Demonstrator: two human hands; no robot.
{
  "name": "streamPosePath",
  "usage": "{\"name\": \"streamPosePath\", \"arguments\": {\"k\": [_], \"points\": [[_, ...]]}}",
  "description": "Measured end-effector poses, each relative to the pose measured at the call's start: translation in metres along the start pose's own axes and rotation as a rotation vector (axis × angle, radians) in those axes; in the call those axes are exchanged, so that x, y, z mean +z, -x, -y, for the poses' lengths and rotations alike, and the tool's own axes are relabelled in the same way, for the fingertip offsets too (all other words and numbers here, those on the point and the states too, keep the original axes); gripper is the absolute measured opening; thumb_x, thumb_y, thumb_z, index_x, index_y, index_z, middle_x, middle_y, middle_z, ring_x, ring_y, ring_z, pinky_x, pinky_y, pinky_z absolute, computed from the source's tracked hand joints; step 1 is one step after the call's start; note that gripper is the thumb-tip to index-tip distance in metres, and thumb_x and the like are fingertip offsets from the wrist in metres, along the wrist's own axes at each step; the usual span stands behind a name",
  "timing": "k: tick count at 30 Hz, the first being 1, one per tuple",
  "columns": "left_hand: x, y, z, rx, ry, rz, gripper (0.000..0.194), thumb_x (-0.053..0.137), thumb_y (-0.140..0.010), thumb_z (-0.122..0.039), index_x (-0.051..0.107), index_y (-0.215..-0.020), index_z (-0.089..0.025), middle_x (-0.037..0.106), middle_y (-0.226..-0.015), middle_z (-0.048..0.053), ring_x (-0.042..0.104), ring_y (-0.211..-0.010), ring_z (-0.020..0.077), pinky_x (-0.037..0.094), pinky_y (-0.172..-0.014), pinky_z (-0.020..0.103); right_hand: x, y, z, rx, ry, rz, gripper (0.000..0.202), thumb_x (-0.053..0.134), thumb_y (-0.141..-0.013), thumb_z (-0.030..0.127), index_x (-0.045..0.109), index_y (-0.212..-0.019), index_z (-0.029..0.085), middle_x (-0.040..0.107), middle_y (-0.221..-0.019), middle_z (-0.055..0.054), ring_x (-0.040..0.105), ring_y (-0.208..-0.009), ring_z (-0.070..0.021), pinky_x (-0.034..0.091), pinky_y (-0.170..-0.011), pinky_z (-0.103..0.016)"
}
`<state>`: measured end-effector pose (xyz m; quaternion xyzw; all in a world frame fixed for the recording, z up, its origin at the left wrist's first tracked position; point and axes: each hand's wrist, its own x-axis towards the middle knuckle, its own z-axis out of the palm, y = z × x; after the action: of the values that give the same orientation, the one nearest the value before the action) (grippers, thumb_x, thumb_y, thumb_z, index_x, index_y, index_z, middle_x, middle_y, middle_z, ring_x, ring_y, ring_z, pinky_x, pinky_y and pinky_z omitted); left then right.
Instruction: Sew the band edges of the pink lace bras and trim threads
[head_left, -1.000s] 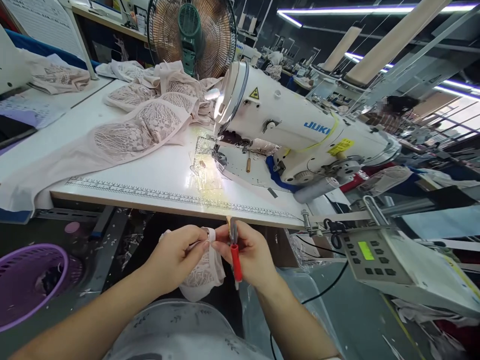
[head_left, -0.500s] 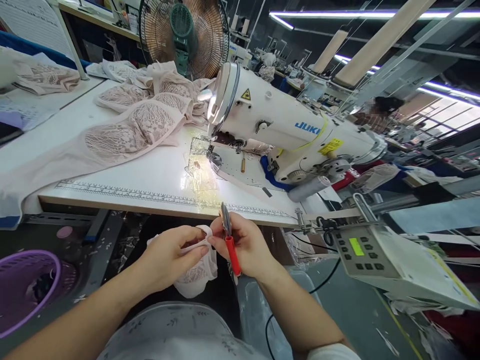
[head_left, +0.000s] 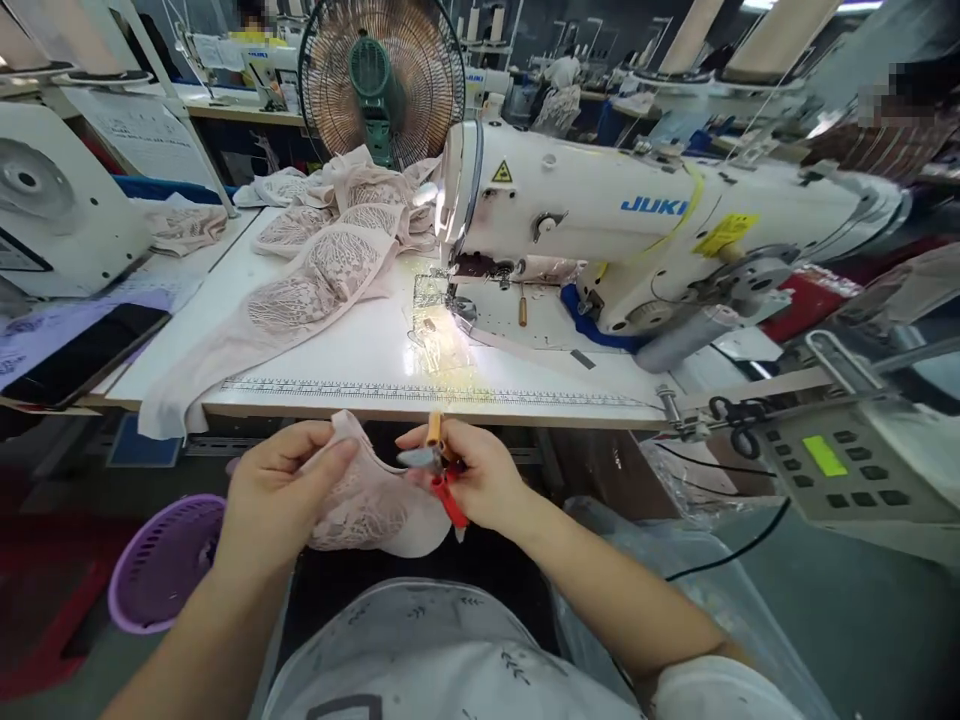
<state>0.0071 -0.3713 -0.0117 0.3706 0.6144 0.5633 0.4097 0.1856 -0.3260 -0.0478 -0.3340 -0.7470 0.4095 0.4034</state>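
My left hand pinches the upper edge of a pale pink lace bra between thumb and fingers, over my lap. Its cup hangs down to the right of that hand. In my right hand is a pair of red-handled snips, with the metal blade pointing left by the bra's edge. A short orange-brown piece sticks up out of the same hand; its kind I cannot make out. Whether the right fingertips touch the fabric is hard to see.
A white sewing machine stands on the table with its lamp lit. More lace bras lie left of it, before a fan. A black phone rests at left. Below are a purple basket and, at right, a control box.
My hands have moved apart, the left one going left with the bra's edge. The snips have turned from upright to pointing left. The camera view has swung left and levelled.
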Motion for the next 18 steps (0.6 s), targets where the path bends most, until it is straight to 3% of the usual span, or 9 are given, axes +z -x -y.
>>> {"name": "streamPosePath", "arguments": {"k": [3, 6, 14, 18], "points": [[-0.007, 0.003, -0.008, -0.013, 0.036, -0.134, 0.014, 0.077, -0.057, -0.025, 0.067, -0.063, -0.017, 0.062, -0.054, -0.004, 0.053, -0.045, 0.0106, 0.043, -0.043, 0.02, 0.014, 0.01, -0.017, -0.017, -0.047, 0.033, 0.01, 0.066, -0.073, 0.023, 0.062, -0.08, 0.018, 0.071, -0.099, -0.01, 0.068, -0.084, -0.0197, 0.054, -0.072, -0.03], [-0.012, 0.003, -0.008, 0.039, 0.092, -0.205, 0.016, 0.078, -0.052, -0.021, 0.067, -0.063, -0.017, 0.063, -0.054, -0.004, 0.053, -0.044, 0.0103, 0.044, -0.042, 0.02, 0.029, 0.016, -0.03, 0.057, -0.124, 0.041, 0.012, 0.069, -0.068, 0.023, 0.063, -0.077, 0.018, 0.07, -0.099, -0.008, 0.067, -0.09, -0.0215, 0.055, -0.075, -0.032], [-0.03, -0.006, 0.006, 0.078, 0.049, -0.257, 0.014, 0.078, -0.054, -0.018, 0.068, -0.065, -0.016, 0.066, -0.057, -0.004, 0.055, -0.048, 0.0101, 0.048, -0.045, 0.02, 0.035, 0.019, -0.037, 0.115, -0.194, 0.047, 0.008, 0.065, -0.063, 0.017, 0.058, -0.065, 0.019, 0.064, -0.077, 0.0, 0.057, -0.065, -0.0127, 0.047, -0.055, -0.024], [-0.037, -0.011, 0.014, 0.103, 0.051, -0.256, 0.014, 0.078, -0.052, -0.017, 0.07, -0.064, -0.017, 0.067, -0.058, -0.002, 0.057, -0.05, 0.0131, 0.048, -0.046, 0.023, 0.028, 0.022, -0.034, 0.125, -0.195, -0.005, 0.027, 0.065, -0.067, 0.025, 0.042, -0.054, 0.02, 0.047, -0.061, 0.004, 0.041, -0.056, -0.009, 0.041, -0.052, -0.023]]}}
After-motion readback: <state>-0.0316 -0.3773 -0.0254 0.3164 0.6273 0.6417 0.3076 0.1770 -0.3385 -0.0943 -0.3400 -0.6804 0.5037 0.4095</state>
